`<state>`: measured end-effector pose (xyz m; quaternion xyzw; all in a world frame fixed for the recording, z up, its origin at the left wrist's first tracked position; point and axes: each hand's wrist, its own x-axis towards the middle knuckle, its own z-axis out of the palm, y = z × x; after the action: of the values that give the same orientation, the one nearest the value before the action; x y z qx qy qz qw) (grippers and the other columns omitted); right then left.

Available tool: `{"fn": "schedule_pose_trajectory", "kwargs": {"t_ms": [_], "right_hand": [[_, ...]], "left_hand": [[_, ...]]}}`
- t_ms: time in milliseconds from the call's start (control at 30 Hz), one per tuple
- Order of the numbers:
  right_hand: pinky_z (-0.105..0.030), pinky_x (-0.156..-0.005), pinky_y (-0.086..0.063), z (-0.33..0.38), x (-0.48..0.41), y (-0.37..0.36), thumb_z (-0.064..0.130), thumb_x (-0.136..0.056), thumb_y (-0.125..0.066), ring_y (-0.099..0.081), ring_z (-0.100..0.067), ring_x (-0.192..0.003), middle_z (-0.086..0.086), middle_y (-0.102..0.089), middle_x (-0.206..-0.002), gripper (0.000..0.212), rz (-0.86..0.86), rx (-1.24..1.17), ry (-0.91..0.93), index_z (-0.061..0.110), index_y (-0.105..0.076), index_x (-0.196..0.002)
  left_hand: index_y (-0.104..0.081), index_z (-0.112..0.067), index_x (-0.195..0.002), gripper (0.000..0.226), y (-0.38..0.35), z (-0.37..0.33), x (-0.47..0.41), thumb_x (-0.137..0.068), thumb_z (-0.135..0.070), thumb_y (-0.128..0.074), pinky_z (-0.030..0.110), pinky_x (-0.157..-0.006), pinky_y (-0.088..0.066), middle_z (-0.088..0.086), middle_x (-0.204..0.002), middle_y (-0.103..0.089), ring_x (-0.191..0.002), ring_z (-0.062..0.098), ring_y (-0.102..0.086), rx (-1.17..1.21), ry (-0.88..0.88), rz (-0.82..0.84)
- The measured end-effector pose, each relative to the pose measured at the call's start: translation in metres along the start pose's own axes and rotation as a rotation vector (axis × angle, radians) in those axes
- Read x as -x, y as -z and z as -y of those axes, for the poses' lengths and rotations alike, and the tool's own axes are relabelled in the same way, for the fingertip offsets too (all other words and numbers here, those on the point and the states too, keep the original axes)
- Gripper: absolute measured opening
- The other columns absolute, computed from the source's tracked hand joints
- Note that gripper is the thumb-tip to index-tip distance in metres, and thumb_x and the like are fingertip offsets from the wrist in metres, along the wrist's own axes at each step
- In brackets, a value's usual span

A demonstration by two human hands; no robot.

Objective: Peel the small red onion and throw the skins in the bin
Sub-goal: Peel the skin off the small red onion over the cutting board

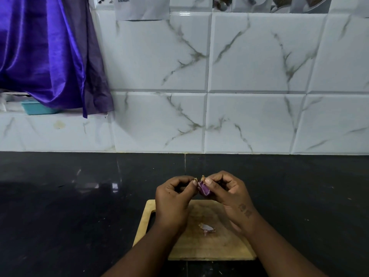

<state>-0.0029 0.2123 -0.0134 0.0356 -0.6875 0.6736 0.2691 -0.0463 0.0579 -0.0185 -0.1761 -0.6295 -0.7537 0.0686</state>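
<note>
A glossy black counter carries a wooden cutting board at its near edge; onion skins lie on the board.

A wooden board lies on the black counter before a marble-tiled wall. A purple curtain hangs at upper left, above a teal box. Papers are stuck along the wall's top.

Onion half-hidden between fingers
</note>
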Motion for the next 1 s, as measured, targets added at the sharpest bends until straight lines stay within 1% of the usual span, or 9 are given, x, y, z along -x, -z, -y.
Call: {"fn": "schedule_pose_trajectory", "kwargs": {"t_ms": [133, 233, 300, 367, 533, 667, 733, 833, 1000], "right_hand": [[-0.045, -0.084, -0.063, 0.001, 0.000, 0.000, 0.005, -0.093, -0.072, -0.070, -0.028, -0.090, -0.027, -0.069, -0.097, 0.012, -0.020, -0.050, -0.032, -0.006, -0.070, -0.093], [-0.036, -0.078, -0.065, 0.004, 0.001, -0.001, 0.006, -0.094, -0.070, -0.072, -0.024, -0.088, -0.023, -0.072, -0.094, 0.017, -0.027, -0.118, -0.069, -0.011, -0.067, -0.095], [-0.033, -0.077, -0.065, 0.006, 0.002, -0.002, 0.012, -0.091, -0.072, -0.074, -0.024, -0.089, -0.025, -0.074, -0.096, 0.028, -0.029, -0.179, -0.098, -0.014, -0.063, -0.097], [-0.037, -0.079, -0.066, 0.007, 0.002, -0.002, 0.021, -0.085, -0.074, -0.075, -0.026, -0.091, -0.027, -0.074, -0.099, 0.039, -0.026, -0.227, -0.131, -0.015, -0.061, -0.096], [-0.042, -0.081, -0.065, 0.009, 0.002, 0.000, 0.025, -0.082, -0.074, -0.075, -0.028, -0.088, -0.032, -0.071, -0.098, 0.043, -0.026, -0.227, -0.185, -0.014, -0.060, -0.097], [-0.037, -0.080, -0.066, 0.010, 0.002, 0.001, 0.018, -0.090, -0.071, -0.073, -0.025, -0.088, -0.017, -0.072, -0.092, 0.029, -0.008, -0.210, -0.177, -0.010, -0.063, -0.095], [-0.036, -0.080, -0.065, 0.009, 0.003, 0.001, 0.013, -0.095, -0.068, -0.071, -0.025, -0.090, -0.020, -0.071, -0.095, 0.020, -0.002, -0.192, -0.181, -0.007, -0.064, -0.093], [-0.040, -0.084, -0.064, 0.010, 0.003, -0.001, 0.012, -0.095, -0.069, -0.070, -0.026, -0.093, -0.030, -0.068, -0.102, 0.011, 0.003, -0.152, -0.181, 0.002, -0.068, -0.089], [-0.040, -0.086, -0.063, 0.010, 0.004, -0.002, 0.008, -0.092, -0.072, -0.071, -0.021, -0.090, -0.028, -0.069, -0.100, 0.021, -0.005, -0.131, -0.172, -0.010, -0.063, -0.095]], "left_hand": [[-0.084, -0.018, -0.092, 0.019, -0.001, 0.001, -0.001, -0.095, -0.002, -0.074, 0.029, -0.077, -0.065, 0.006, -0.091, -0.082, -0.087, 0.020, -0.080, 0.024, -0.025, 0.040], [-0.083, -0.018, -0.091, 0.022, -0.003, -0.001, 0.000, -0.095, 0.001, -0.072, 0.026, -0.075, -0.064, 0.006, -0.090, -0.082, -0.086, 0.018, -0.079, 0.082, -0.011, 0.050], [-0.083, -0.016, -0.092, 0.022, -0.003, -0.002, 0.001, -0.096, 0.002, -0.070, 0.025, -0.076, -0.064, 0.007, -0.091, -0.083, -0.087, 0.018, -0.079, 0.150, 0.023, 0.068], [-0.082, -0.014, -0.093, 0.022, -0.002, -0.002, 0.002, -0.098, 0.002, -0.068, 0.026, -0.078, -0.064, 0.008, -0.093, -0.083, -0.090, 0.019, -0.080, 0.204, 0.053, 0.093], [-0.080, -0.011, -0.099, 0.020, -0.001, -0.001, 0.001, -0.099, 0.003, -0.065, 0.025, -0.077, -0.065, 0.007, -0.097, -0.082, -0.093, 0.019, -0.080, 0.131, 0.052, 0.125], [-0.082, -0.019, -0.107, 0.024, 0.000, 0.003, 0.000, -0.095, -0.001, -0.073, 0.033, -0.087, -0.066, -0.004, -0.102, -0.082, -0.099, 0.014, -0.078, -0.058, -0.031, 0.134], [-0.083, -0.022, -0.105, 0.022, 0.000, 0.004, 0.000, -0.093, -0.004, -0.076, 0.038, -0.091, -0.066, -0.006, -0.102, -0.083, -0.100, 0.012, -0.078, -0.106, -0.041, 0.129], [-0.083, -0.020, -0.103, 0.019, 0.000, 0.004, 0.000, -0.092, -0.006, -0.077, 0.040, -0.090, -0.066, -0.006, -0.099, -0.083, -0.096, 0.011, -0.078, -0.119, -0.049, 0.095], [-0.083, -0.019, -0.100, 0.016, 0.001, 0.004, -0.001, -0.093, -0.006, -0.077, 0.041, -0.088, -0.067, -0.004, -0.094, -0.082, -0.093, 0.013, -0.078, -0.134, -0.044, 0.088]]}}
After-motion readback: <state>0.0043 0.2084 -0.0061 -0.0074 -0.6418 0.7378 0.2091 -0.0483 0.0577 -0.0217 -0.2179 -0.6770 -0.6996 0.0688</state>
